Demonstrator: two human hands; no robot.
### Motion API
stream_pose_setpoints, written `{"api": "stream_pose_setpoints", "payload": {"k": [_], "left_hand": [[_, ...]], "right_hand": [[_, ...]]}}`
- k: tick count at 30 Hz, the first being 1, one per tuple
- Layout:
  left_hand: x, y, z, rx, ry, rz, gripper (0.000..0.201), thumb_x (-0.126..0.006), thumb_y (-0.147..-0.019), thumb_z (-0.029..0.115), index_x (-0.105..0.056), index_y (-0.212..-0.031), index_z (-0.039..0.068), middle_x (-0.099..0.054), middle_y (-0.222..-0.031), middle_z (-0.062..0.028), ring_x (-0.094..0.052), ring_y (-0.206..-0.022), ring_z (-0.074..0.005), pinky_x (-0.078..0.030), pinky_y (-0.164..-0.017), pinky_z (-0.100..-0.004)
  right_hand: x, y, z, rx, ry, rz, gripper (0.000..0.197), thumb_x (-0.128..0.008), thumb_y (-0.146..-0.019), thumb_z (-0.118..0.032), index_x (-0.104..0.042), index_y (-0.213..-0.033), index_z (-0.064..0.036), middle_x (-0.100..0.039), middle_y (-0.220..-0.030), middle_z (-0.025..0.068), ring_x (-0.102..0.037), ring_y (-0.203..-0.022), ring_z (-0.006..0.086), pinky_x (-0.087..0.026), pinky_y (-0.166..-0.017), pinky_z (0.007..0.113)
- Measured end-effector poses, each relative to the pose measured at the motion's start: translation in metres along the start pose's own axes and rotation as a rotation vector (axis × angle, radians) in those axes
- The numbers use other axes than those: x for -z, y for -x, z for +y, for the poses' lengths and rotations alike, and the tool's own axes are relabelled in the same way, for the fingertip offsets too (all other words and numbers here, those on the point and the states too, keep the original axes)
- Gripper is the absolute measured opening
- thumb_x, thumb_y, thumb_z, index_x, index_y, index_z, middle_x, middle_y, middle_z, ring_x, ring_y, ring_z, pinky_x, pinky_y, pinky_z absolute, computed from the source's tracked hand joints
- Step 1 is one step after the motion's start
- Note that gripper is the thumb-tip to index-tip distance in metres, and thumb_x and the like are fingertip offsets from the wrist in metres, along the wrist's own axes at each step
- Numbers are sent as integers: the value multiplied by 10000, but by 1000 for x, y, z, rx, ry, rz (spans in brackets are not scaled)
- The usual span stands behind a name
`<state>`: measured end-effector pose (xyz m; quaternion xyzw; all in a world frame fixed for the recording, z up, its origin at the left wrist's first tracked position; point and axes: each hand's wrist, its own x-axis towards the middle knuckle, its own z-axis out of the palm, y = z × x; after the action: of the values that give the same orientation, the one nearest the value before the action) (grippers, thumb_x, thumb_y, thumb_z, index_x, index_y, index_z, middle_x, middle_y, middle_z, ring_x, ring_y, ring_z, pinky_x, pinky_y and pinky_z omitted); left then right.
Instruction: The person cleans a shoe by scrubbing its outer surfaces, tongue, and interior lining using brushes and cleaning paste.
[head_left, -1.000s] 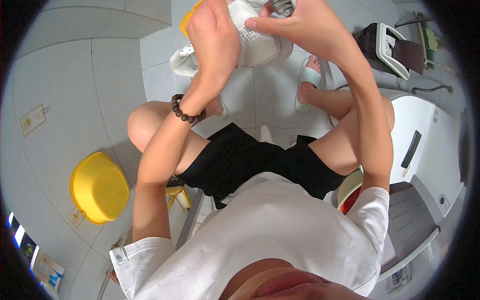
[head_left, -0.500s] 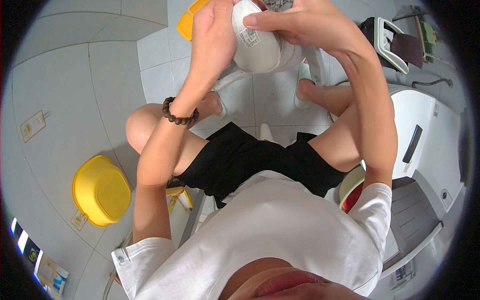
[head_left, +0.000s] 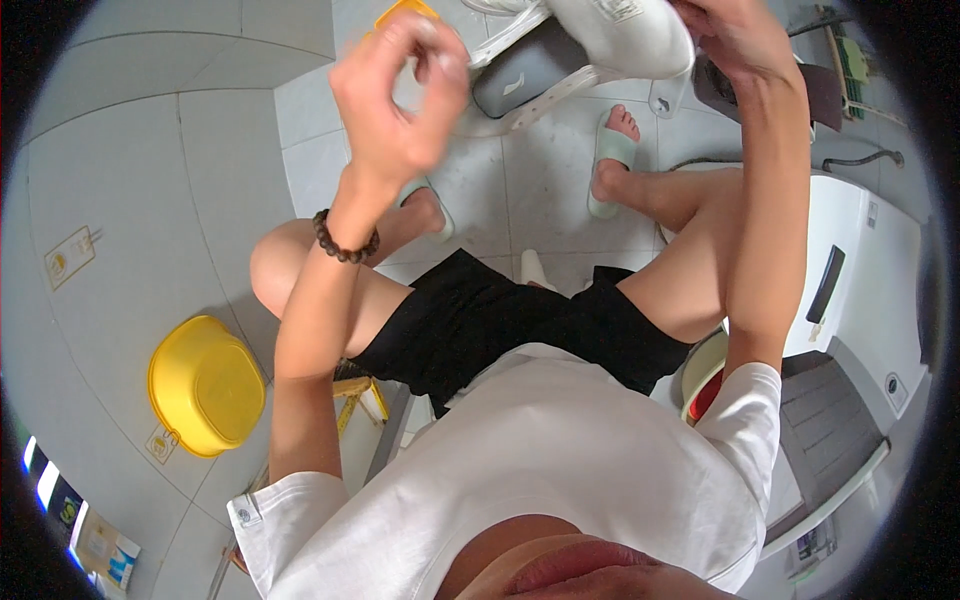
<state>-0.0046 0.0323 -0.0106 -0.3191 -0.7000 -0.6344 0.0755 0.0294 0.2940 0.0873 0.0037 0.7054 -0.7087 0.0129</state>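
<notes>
A white shoe (head_left: 635,40) with a small printed label is held up at the top edge, partly cut off by the frame. My right hand (head_left: 735,35) grips its right end, fingers partly hidden. Away from the shoe on the left, my left hand (head_left: 400,95) is raised with curled fingers and thumb close together, slightly blurred. Whether something thin is between them I cannot make out. Beneath the shoe is a grey basin-like thing (head_left: 530,75) with a pale, curved, dotted rim.
A yellow basin (head_left: 207,388) hangs on the left wall. A white appliance (head_left: 825,250) stands at the right, with a pale bucket (head_left: 703,365) holding something red beside my hip. Part of a yellow container (head_left: 405,12) shows at the top. My slippered foot (head_left: 615,150) rests on the tiled floor.
My hands, close together on the shoe before, are now wide apart. The right hand has moved right with the shoe, and the left hand has come off it, moving left and down.
</notes>
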Motion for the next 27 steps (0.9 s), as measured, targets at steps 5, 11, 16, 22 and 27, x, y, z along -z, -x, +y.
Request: {"api": "stream_pose_setpoints", "payload": {"k": [5, 11, 16, 22, 27], "left_hand": [[-39, 24, 18, -14, -127, -222, 76, -608, -924, 10, -659, -960, -33, -679, -831, -125, -661, -672, -211, -528, -613, -308], [-50, 28, 11, 294, -41, -258, 198, -529, -1008, 38, -639, -1143, -57, -664, -1040, -173, -666, -922, -252, -533, -842, -336], [-57, 28, -24, 294, 106, -412, 336, -557, -986, 113, -599, -1293, -17, -589, -1239, -131, -576, -1125, -218, -458, -965, -322], [-56, 6, -14, 514, 941, -298, 666, -603, -883, 259, -413, -1490, 60, -505, -1416, -99, -484, -1278, -184, -338, -1120, -324], [-62, -6, -9, 455, 1271, -161, 708, -621, -942, 256, -327, -1531, -7, -428, -1523, -159, -395, -1437, -267, -262, -1231, -407]], "right_hand": [[16, -10, 12, 52, -193, -55, 343, -792, -838, -12, -509, -1017, -84, -543, -795, -21, -371, -469, 4, -214, -403, 191], [9, -17, 24, 58, -260, -138, 315, -745, -866, 37, -489, -987, -100, -532, -781, -28, -369, -466, 1, -213, -399, 194], [-2, -11, 14, 61, -441, -170, 292, -690, -903, 71, -473, -985, -106, -536, -757, -22, -360, -430, -3, -215, -386, 195], [-20, -21, 41, 26, -873, -265, 261, -640, -937, 48, -460, -1005, -129, -617, -889, 79, -694, -725, 178, -601, -625, 291], [-31, -27, 57, -21, -1128, -358, 228, -621, -956, 9, -457, -1022, -136, -627, -985, 108, -718, -944, 274, -633, -829, 391]]}}
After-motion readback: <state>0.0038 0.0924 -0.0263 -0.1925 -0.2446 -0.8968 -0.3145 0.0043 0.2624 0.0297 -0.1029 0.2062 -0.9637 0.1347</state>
